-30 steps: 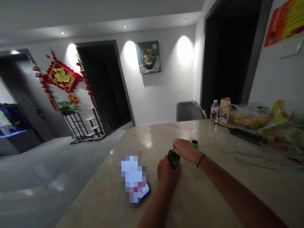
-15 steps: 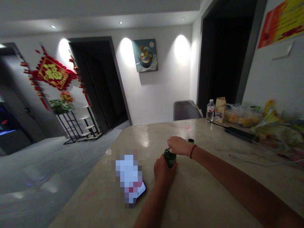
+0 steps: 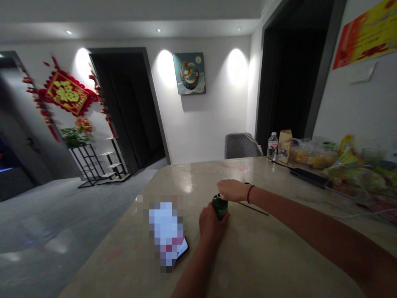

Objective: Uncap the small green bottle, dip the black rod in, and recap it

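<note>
My left hand [image 3: 211, 221] is wrapped round a small dark green canister [image 3: 220, 207] that stands upright on the table. Over its top edge, my right hand [image 3: 231, 190] is closed, fingers bent down at the opening; what they pinch is hidden. A thin dark stick [image 3: 254, 209] shows below my right wrist; whether it lies on the table or is held, I cannot tell. Just behind that wrist, the dark rim of another small round thing [image 3: 247, 183] barely shows. To the left of my left hand lies a phone [image 3: 182, 249], mostly blurred by pixels.
The pale stone-patterned table [image 3: 108, 269] has its left edge beside the grey floor. At the back right stand a water bottle [image 3: 272, 147] and a paper bag [image 3: 284, 145], near a black power strip [image 3: 308, 177] and plastic bags of food [image 3: 316, 156]. A grey chair [image 3: 242, 145] stands behind.
The thin dark stick now shows below my right wrist. The small round green thing behind is now mostly covered by my right hand. My left hand still holds the canister; the view has shifted slightly.
</note>
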The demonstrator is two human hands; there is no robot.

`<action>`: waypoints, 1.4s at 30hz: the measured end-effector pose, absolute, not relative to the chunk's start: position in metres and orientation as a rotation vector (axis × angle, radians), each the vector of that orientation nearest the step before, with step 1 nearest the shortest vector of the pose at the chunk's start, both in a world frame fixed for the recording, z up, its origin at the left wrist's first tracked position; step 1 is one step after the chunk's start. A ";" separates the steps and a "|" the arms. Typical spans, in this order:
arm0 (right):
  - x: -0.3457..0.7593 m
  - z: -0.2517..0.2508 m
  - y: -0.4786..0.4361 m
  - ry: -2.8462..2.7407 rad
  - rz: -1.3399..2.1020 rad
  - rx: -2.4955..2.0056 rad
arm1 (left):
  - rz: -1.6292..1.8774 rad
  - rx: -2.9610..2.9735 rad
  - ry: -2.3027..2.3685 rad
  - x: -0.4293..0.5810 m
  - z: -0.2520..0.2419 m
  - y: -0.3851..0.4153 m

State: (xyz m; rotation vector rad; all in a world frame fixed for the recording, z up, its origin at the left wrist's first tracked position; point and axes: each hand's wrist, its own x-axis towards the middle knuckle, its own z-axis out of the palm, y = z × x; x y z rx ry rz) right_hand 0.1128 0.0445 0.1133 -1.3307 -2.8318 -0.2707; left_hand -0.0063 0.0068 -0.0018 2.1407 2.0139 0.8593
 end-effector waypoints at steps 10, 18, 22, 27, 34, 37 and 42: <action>0.123 0.121 0.054 -2.771 -0.134 -1.271 | 0.828 2.074 2.048 -0.005 0.001 0.006; 0.114 0.117 0.058 -2.826 -0.092 -1.306 | 0.899 2.145 2.025 -0.006 -0.004 0.008; 0.109 0.118 0.063 -2.846 -0.058 -1.282 | 0.878 2.101 2.044 -0.006 -0.005 0.008; 0.108 0.117 0.070 -2.803 0.129 -1.290 | 0.884 2.105 2.037 -0.006 -0.007 0.008; 0.111 0.107 0.072 -2.675 0.240 -1.219 | 0.857 2.103 2.040 -0.005 -0.005 0.008; 0.121 0.116 0.071 -2.518 0.294 -1.163 | 0.835 2.071 2.059 -0.005 -0.004 0.008; 0.158 0.156 0.067 -2.151 0.401 -1.068 | 0.840 2.076 2.063 -0.005 -0.003 0.008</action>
